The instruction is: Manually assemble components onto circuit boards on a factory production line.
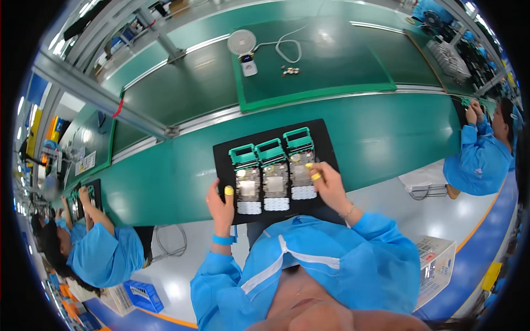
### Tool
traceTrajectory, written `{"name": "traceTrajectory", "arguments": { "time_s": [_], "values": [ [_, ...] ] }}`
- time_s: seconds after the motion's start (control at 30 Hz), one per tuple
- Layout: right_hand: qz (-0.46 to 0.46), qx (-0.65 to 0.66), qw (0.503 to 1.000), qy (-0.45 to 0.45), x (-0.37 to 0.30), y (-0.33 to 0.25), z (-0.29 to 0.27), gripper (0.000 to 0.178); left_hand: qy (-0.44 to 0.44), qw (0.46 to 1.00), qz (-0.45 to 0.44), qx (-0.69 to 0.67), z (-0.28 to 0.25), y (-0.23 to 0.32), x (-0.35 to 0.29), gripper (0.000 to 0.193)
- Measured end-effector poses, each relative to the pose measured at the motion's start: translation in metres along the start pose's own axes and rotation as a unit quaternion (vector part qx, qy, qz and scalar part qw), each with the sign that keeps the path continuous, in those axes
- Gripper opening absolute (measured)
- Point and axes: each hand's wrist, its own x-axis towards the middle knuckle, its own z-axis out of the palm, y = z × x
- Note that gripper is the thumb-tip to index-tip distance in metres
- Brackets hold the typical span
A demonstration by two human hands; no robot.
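Three circuit boards lie side by side on a black mat [221, 160], each with a green plastic frame at its far end and a white padded block at its near end. My left hand [221, 206] rests by the mat's left edge, fingers apart and holding nothing, beside the left board [248, 188]. A yellow cover wraps its thumb. Between the others sits the middle board [275, 186]. Over the right board [301, 173] reaches my right hand [331, 186], its fingers bent and two yellow-covered tips slightly apart. Whether those tips touch the board is unclear.
Beyond the green bench [397, 132], a small white fan [242, 43] with a cable stands on a green-edged panel, near some small loose parts [290, 71]. Co-workers in blue sit left [113, 248] and right [475, 157]. A white crate [436, 270] stands at lower right.
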Motion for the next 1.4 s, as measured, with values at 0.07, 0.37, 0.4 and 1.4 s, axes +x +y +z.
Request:
{"name": "traceTrajectory", "arguments": {
  "time_s": [0.07,0.37,0.4,1.4],
  "values": [
    [-0.096,-0.102,0.990,0.011,-0.012,-0.020,0.047,0.019,-0.047,0.995,0.031,-0.081,-0.010,-0.010,0.002,0.048],
    [-0.058,-0.344,0.930,0.113,-0.018,-0.057,0.215,0.049,-0.290,0.880,0.075,-0.368,-0.042,-0.039,0.051,0.051],
    [-0.047,-0.379,0.916,0.127,-0.015,-0.059,0.227,0.050,-0.360,0.840,0.022,-0.405,-0.052,-0.035,0.053,0.045],
    [-0.116,-0.509,0.812,0.261,0.038,-0.015,0.279,0.028,-0.632,0.155,0.033,-0.759,-0.349,-0.082,0.051,0.099]
  ]
}}
